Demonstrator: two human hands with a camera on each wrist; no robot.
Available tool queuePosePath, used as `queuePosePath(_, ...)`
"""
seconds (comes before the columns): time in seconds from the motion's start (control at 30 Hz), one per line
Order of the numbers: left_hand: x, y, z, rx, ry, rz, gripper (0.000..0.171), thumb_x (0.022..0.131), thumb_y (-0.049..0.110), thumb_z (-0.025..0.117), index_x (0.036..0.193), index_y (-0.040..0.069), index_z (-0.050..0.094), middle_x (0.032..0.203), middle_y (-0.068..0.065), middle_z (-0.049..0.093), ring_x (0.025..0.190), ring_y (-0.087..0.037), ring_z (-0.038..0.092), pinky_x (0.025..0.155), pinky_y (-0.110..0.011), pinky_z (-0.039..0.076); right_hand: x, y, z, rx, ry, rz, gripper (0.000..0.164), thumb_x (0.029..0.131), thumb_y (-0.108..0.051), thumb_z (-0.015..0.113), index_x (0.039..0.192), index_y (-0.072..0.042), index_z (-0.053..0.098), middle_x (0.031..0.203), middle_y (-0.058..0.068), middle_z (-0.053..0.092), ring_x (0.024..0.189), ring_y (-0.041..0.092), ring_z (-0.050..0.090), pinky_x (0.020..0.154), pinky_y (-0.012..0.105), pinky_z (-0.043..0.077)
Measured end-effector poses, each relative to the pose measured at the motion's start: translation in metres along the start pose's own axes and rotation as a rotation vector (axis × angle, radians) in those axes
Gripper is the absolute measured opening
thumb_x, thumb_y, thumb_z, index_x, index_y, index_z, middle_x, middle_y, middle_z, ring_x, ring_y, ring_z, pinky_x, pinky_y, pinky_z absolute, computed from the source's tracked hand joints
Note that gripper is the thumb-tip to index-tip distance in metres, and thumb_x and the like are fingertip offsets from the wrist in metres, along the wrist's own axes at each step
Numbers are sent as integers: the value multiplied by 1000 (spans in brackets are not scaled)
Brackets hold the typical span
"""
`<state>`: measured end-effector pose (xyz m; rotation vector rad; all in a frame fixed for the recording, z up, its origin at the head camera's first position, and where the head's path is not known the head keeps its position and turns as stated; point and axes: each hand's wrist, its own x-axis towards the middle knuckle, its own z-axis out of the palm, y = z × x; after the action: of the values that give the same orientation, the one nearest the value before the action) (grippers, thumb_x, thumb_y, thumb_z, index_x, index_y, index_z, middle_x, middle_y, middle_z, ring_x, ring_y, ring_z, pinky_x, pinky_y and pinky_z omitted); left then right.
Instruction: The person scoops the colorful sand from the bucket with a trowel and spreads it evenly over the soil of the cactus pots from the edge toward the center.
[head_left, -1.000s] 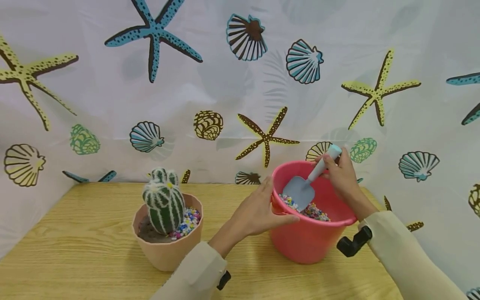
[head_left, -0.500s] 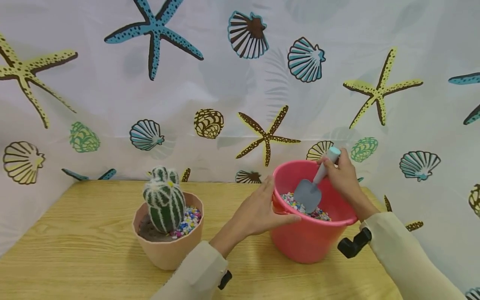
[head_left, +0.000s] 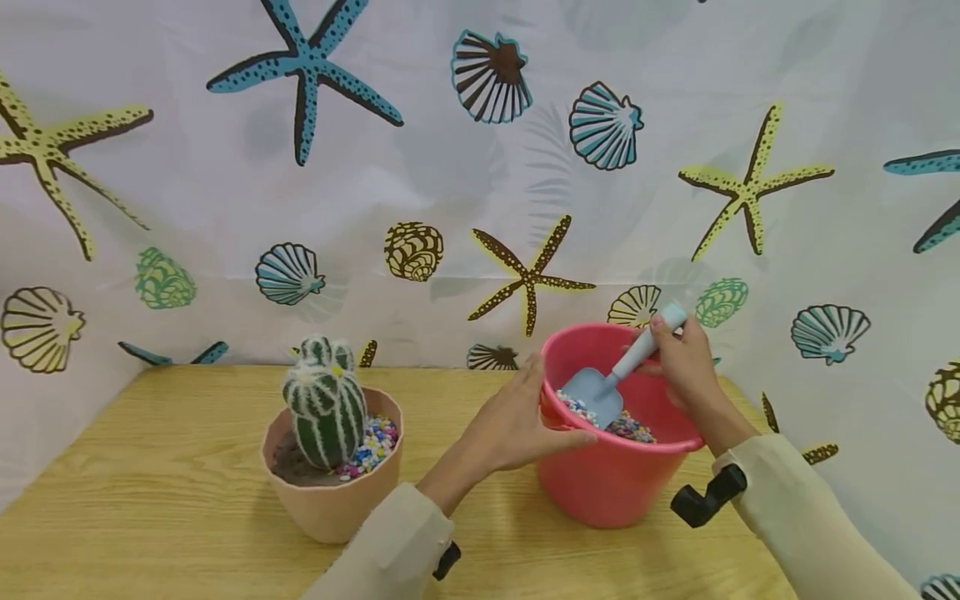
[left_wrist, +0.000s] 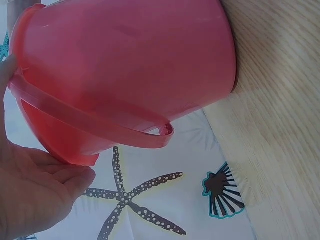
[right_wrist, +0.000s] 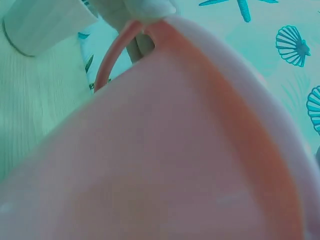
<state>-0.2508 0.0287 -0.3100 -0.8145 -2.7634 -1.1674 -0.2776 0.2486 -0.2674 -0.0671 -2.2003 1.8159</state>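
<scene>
In the head view a pink bucket (head_left: 607,487) stands on the wooden table, with small multicoloured pebbles (head_left: 632,427) inside. My right hand (head_left: 688,360) grips the pale handle of a grey-blue hand trowel (head_left: 594,395). The trowel leans down to the left, its blade inside the bucket among the pebbles at the left wall. My left hand (head_left: 504,427) holds the bucket's left rim, thumb toward the front; the left wrist view shows its fingers (left_wrist: 75,177) bent at the rim beside the bucket's handle (left_wrist: 95,122). The right wrist view is mostly filled by the bucket wall (right_wrist: 125,150).
Left of the bucket stands a peach pot (head_left: 337,508) holding a toy-like cactus (head_left: 327,417), brown soil and coloured pebbles on its right side. A white cloth (head_left: 420,167) printed with starfish and shells hangs behind the wooden table (head_left: 150,500).
The trowel blade first moved right across the pebbles as its handle steepened. It has since swung back left, the handle leaning more to the right. The left hand stays on the rim.
</scene>
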Motion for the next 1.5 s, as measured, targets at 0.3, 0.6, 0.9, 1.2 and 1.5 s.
queuePosePath(0.3,-1,0,0,-1,0,3,113,72,61,72,154,12,11,158,-5,24,137,-27,37,96,-46,50,-1,2,-4,82,-18,65,43,103,-28,37,129,6,33,84,-9,62,72,6,69,63,25,58)
queuePosePath(0.6,-2,-2,1,14,18,8,115,72,62,72,154,13,9,157,-5,25,131,-27,44,92,-45,52,1,3,-10,139,44,211,51,103,-33,35,138,3,31,107,7,64,65,2,67,64,23,57)
queuePosePath(0.9,-3,-3,0,23,13,8,115,72,63,71,155,13,8,158,-5,21,135,-28,40,95,-47,49,4,4,-14,300,61,264,27,103,-31,36,115,-8,42,84,-3,65,66,9,70,64,25,58)
queuePosePath(1.2,-3,-2,1,22,5,-3,116,72,64,70,155,13,6,159,-5,18,137,-30,37,97,-49,47,3,3,-18,346,91,306,48,103,-32,34,140,-2,29,91,1,61,68,10,70,69,27,57)
queuePosePath(1.5,-2,-1,0,41,5,-16,116,72,67,69,155,13,7,160,-6,16,141,-30,32,101,-50,44,4,-1,-19,463,115,336,48,103,-31,36,141,-3,30,81,0,62,68,11,69,70,32,56)
